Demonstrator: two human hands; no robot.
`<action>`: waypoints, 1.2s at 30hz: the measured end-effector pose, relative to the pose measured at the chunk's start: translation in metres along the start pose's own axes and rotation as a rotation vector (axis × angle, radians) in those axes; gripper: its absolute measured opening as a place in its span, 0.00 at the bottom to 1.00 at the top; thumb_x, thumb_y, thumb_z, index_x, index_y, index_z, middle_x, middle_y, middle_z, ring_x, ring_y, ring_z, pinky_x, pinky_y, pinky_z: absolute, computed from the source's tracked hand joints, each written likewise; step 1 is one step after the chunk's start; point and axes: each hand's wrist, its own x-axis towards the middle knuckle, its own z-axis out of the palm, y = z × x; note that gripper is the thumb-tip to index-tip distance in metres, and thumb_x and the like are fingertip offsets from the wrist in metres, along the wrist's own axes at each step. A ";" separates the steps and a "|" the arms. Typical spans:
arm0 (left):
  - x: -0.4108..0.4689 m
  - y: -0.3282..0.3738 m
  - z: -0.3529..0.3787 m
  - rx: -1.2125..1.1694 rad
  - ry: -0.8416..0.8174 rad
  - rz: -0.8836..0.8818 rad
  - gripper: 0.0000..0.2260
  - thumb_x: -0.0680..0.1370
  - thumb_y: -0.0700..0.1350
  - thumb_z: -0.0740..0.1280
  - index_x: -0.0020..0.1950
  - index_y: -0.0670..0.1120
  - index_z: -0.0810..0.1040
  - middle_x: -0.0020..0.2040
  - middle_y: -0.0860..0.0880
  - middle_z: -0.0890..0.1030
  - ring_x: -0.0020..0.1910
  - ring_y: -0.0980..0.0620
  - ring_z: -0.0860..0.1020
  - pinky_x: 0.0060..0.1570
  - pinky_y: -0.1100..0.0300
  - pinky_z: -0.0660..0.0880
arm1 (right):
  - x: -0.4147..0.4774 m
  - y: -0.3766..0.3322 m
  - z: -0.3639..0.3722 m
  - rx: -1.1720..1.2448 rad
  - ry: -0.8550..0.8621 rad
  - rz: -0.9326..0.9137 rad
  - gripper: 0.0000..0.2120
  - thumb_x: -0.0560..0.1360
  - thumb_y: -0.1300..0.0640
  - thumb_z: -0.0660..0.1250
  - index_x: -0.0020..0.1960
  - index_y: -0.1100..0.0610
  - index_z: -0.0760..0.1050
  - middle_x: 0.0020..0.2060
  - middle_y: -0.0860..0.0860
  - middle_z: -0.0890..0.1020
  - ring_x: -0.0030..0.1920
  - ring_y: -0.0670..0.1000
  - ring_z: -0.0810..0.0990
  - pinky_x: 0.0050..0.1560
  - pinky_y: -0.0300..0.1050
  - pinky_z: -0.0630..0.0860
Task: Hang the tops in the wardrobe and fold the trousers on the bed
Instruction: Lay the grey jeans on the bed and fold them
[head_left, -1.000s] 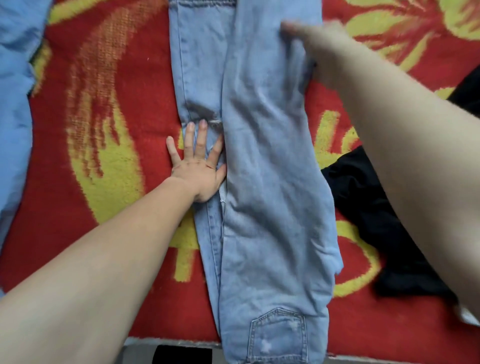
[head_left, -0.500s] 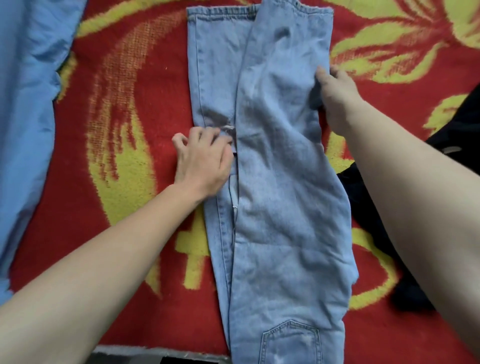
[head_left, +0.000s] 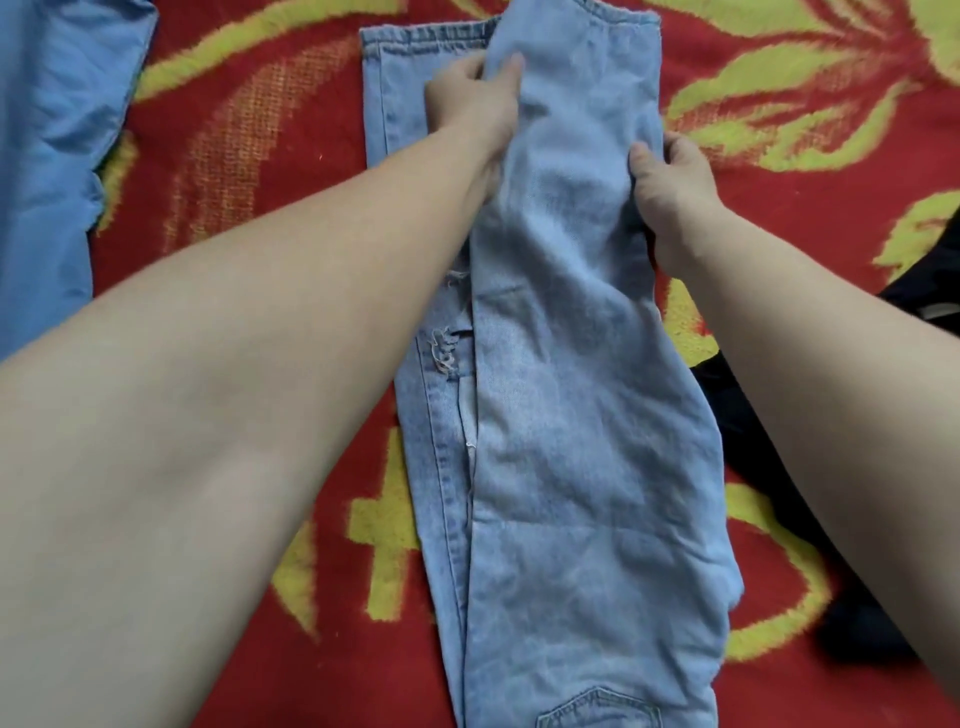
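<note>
open blanket (head_left: 249, 171) between jeans (head_left: 571, 415) and blue top (head_left: 47, 156), black garment (head_left: 857, 629) right

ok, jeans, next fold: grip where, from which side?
Probably the far hem end, pinching the top leg of the jeans by both long edges, from outside. They lie flat, lengthwise, pocket nearest; left hand and right hand grip those edges short of it.

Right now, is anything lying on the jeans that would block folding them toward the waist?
Nothing visible does. The left hand and right hand grip the upper leg of the light blue denim jeans; the black garment lies beside them, not on top.
</note>
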 end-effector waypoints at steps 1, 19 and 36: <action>0.000 0.001 -0.006 -0.037 0.036 0.043 0.05 0.79 0.42 0.68 0.45 0.44 0.80 0.46 0.43 0.84 0.46 0.46 0.82 0.49 0.54 0.81 | -0.003 -0.006 0.001 0.006 0.013 -0.032 0.14 0.83 0.52 0.59 0.67 0.52 0.73 0.55 0.48 0.81 0.53 0.47 0.81 0.58 0.45 0.79; 0.049 -0.043 -0.086 0.231 0.191 0.123 0.03 0.76 0.45 0.70 0.48 0.48 0.80 0.48 0.50 0.84 0.49 0.54 0.82 0.52 0.55 0.79 | -0.003 -0.002 0.064 -0.683 0.088 -0.509 0.17 0.82 0.48 0.56 0.67 0.56 0.67 0.54 0.52 0.82 0.54 0.61 0.79 0.44 0.44 0.62; -0.148 -0.113 -0.113 0.522 0.322 0.343 0.10 0.77 0.46 0.67 0.55 0.43 0.75 0.51 0.45 0.78 0.52 0.46 0.76 0.55 0.55 0.69 | -0.133 0.044 0.015 -0.548 0.105 -0.510 0.22 0.80 0.58 0.62 0.72 0.63 0.67 0.66 0.61 0.69 0.70 0.56 0.68 0.73 0.46 0.62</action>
